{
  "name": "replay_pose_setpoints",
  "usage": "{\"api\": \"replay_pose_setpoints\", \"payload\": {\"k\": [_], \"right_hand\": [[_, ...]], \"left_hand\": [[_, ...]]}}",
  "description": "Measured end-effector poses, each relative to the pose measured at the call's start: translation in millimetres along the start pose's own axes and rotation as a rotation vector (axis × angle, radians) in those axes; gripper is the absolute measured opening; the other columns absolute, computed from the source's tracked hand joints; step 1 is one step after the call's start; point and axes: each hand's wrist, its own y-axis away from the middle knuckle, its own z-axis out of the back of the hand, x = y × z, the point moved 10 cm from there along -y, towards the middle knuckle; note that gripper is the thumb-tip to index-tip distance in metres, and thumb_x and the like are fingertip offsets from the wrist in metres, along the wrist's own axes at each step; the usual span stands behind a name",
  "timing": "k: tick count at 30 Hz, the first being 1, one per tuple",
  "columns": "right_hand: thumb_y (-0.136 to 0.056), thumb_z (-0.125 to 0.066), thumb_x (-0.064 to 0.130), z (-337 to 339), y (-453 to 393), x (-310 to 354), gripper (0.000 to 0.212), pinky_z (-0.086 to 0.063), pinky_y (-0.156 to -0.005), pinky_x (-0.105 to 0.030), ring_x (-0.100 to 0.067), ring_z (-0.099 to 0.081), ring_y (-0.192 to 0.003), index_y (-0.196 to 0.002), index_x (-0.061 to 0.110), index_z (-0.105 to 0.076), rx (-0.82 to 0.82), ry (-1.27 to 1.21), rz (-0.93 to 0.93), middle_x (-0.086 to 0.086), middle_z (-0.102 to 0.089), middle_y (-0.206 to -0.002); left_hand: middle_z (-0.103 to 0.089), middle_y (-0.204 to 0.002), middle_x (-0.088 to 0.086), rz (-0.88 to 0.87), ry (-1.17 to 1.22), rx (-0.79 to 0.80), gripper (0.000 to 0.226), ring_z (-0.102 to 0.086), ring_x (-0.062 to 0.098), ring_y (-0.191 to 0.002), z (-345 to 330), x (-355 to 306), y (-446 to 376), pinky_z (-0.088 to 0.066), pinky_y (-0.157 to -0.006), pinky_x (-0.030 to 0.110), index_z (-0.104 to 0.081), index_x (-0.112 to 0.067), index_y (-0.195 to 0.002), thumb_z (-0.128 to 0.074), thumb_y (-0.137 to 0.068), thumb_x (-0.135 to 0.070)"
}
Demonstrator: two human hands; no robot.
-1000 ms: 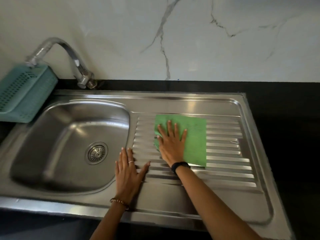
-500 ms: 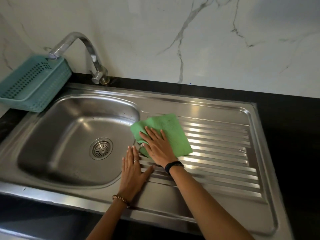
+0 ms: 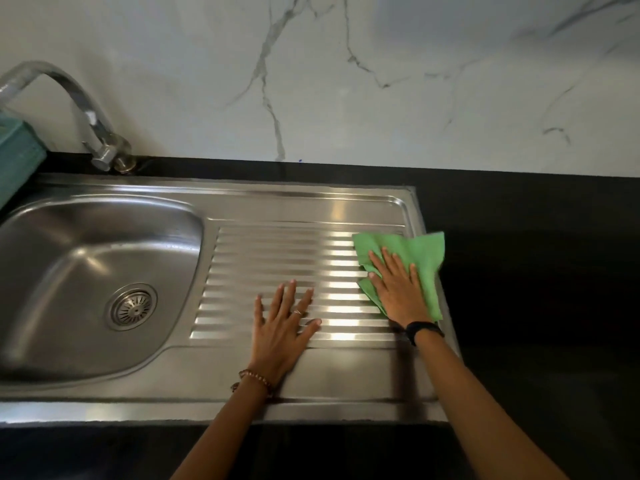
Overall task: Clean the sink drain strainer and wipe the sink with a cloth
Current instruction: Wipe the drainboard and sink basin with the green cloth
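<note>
Wiping is the step we judge to be in hand, with the green cloth (image 3: 420, 258) at the far right end of the drainboard (image 3: 294, 258), its outer edge lapping over the sink's right rim onto the black bench (image 3: 536, 271). Our right hand (image 3: 398, 289) lies flat on the cloth, fingers spread and palm pressed down, so it pins the cloth rather than pinching it. Our left hand (image 3: 282, 327) is empty, fingers splayed, resting flat on the ribbed drainboard near its front edge, apparently bracing us.

Progress, as far as we can judge: the drain strainer (image 3: 133, 306) sits seated in the bowl's drain and looks free of visible debris, so that part may already be done, though we cannot confirm it from here. The sink (image 3: 104, 216) bowl looks bright and unsoiled, but whether it has been wiped we cannot tell. The drainboard shows no obvious residue, and the cloth sits at its right limit.

What seems left is any stretch of drainboard not yet covered, the flat front rim, the bowl's walls, and the area round the tap (image 3: 104, 147) at the back left corner. A teal basket (image 3: 17, 150) stands at the left edge, well apart from the cloth.
</note>
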Motion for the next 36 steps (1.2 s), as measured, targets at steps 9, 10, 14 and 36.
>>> {"api": "replay_pose_setpoints", "payload": {"k": [9, 10, 14, 36], "right_hand": [[-0.1, -0.024, 0.037, -13.4, 59.3, -6.0, 0.052, -0.004, -0.119, -0.042, -0.02, -0.007, -0.147, -0.148, 0.03, -0.004, -0.088, 0.012, -0.092, 0.0, -0.006, -0.16], [-0.1, -0.024, 0.038, -14.1, 58.1, -7.4, 0.052, -0.004, -0.119, -0.043, -0.02, -0.007, -0.147, -0.148, 0.031, -0.004, -0.083, 0.032, -0.101, 0.0, -0.006, -0.16], [-0.1, -0.025, 0.038, -3.1, 15.9, 1.5, 0.051, -0.003, -0.117, -0.051, -0.024, -0.006, -0.147, -0.149, 0.03, -0.01, -0.06, 0.013, -0.116, -0.002, -0.007, -0.16], [-0.1, -0.027, 0.033, -77.4, -34.3, 303.4, 0.049, 0.004, -0.116, -0.053, -0.021, -0.006, -0.147, -0.147, 0.023, -0.022, 0.082, 0.022, 0.512, -0.001, -0.011, -0.159]], "left_hand": [[0.016, -0.148, -0.012, 0.02, 0.084, 0.025, 0.063, 0.012, 0.01, -0.142, 6.7, 17.6, 4.3, 0.011, -0.115, 0.038, 0.008, -0.038, -0.141, -0.032, -0.094, -0.051], [0.014, -0.149, -0.012, 0.025, 0.113, 0.025, 0.064, 0.01, 0.01, -0.143, 10.4, 24.3, 6.4, 0.009, -0.116, 0.037, 0.006, -0.036, -0.142, -0.034, -0.094, -0.048], [0.008, -0.154, -0.01, -0.004, 0.177, 0.071, 0.061, 0.003, 0.011, -0.146, 24.6, 49.0, 16.1, 0.008, -0.115, 0.03, 0.003, -0.036, -0.141, -0.036, -0.095, -0.044], [0.011, -0.157, 0.009, 0.345, 0.324, 0.022, 0.11, 0.012, 0.015, -0.144, 47.3, 155.8, 50.0, 0.009, -0.114, 0.03, 0.013, -0.01, -0.145, -0.061, -0.077, -0.055]]}}
